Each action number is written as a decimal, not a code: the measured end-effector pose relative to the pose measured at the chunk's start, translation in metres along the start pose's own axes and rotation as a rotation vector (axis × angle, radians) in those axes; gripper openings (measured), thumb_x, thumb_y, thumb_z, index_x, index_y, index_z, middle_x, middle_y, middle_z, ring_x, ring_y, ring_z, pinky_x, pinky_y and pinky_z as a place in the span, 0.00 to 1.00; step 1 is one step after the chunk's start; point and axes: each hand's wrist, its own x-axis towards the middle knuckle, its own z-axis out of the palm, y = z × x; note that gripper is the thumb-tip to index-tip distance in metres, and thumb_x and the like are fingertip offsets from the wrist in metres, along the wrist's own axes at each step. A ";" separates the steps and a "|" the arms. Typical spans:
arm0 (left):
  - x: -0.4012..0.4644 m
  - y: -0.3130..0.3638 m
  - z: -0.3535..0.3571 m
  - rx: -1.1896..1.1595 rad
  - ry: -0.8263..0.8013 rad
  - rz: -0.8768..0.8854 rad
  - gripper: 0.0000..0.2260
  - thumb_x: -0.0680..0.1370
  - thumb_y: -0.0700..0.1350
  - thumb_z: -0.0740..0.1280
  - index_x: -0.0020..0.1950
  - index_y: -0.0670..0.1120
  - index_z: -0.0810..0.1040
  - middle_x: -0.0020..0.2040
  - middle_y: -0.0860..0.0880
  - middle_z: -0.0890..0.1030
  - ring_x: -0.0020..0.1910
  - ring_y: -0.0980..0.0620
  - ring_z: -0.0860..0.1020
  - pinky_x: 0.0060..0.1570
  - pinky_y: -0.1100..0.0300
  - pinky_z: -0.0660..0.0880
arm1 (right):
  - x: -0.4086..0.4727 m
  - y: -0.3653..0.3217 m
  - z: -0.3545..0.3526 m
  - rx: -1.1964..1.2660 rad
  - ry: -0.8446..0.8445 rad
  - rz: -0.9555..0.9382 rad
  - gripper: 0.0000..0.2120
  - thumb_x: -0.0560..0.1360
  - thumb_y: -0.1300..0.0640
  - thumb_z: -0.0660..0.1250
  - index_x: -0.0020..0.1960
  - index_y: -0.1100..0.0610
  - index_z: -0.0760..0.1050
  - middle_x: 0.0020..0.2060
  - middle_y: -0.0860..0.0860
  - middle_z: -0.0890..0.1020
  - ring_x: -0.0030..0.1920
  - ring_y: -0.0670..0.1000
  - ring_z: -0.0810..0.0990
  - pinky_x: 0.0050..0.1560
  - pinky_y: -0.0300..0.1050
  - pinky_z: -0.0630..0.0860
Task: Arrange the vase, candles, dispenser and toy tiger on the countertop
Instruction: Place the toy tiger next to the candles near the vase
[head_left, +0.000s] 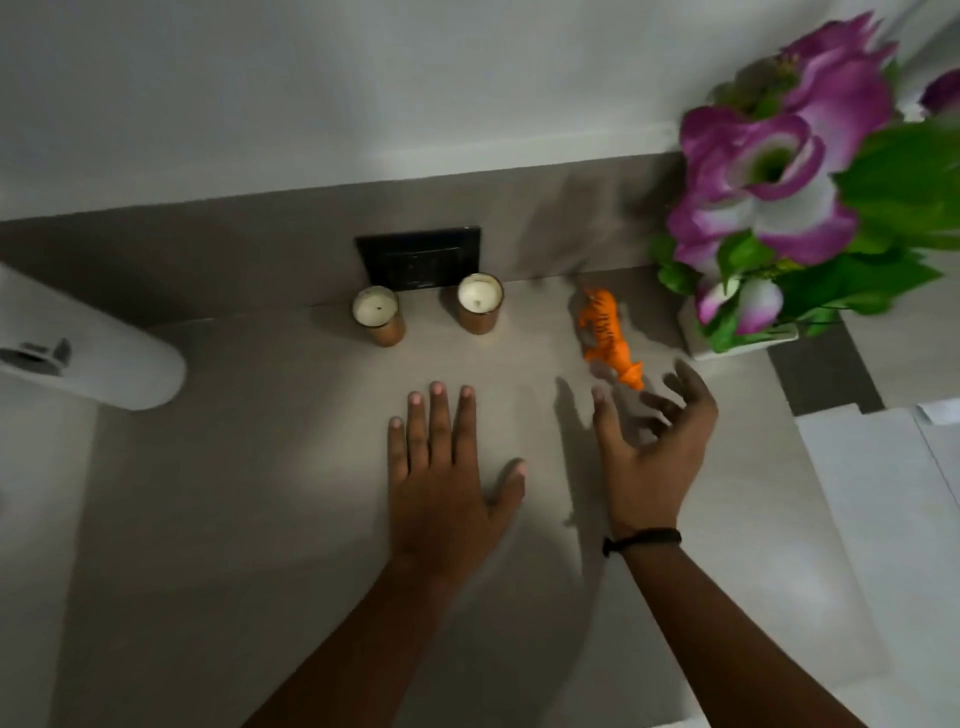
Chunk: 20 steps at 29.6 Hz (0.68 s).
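Two white candles in copper-coloured cups stand near the back wall, one on the left (378, 316) and one on the right (479, 303). An orange toy tiger (605, 332) stands to their right on the grey countertop (260, 467). A white vase (737, 340) with purple flowers sits at the far right. A white dispenser (88, 353) juts in from the left edge. My left hand (441, 478) lies flat on the counter, fingers spread, empty. My right hand (652, 441) hovers open just in front of the tiger, fingers curled, apart from it.
A black wall socket plate (418, 258) sits on the backsplash behind the candles. The purple flowers and green leaves (789, 171) overhang the right side. A dark gap (826, 374) and a lighter white surface (883, 519) lie at the right.
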 end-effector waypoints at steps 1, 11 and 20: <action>0.006 0.003 0.002 0.007 -0.004 0.010 0.42 0.83 0.72 0.50 0.90 0.48 0.48 0.90 0.40 0.51 0.90 0.39 0.46 0.87 0.36 0.49 | 0.011 -0.002 0.005 -0.006 0.016 -0.006 0.30 0.75 0.50 0.80 0.72 0.58 0.74 0.64 0.54 0.79 0.58 0.54 0.83 0.58 0.47 0.82; 0.018 0.008 0.001 0.053 -0.047 0.029 0.43 0.83 0.73 0.48 0.90 0.48 0.44 0.90 0.41 0.48 0.90 0.40 0.43 0.87 0.35 0.48 | 0.047 -0.005 0.031 -0.008 0.022 -0.015 0.08 0.75 0.56 0.78 0.52 0.58 0.85 0.45 0.49 0.84 0.42 0.41 0.79 0.46 0.23 0.72; 0.019 0.007 0.002 0.057 -0.053 0.025 0.44 0.82 0.74 0.49 0.90 0.49 0.44 0.91 0.42 0.48 0.90 0.41 0.43 0.87 0.35 0.49 | 0.046 0.002 0.010 -0.023 0.122 0.001 0.29 0.72 0.42 0.80 0.63 0.59 0.76 0.59 0.49 0.76 0.57 0.52 0.78 0.55 0.45 0.77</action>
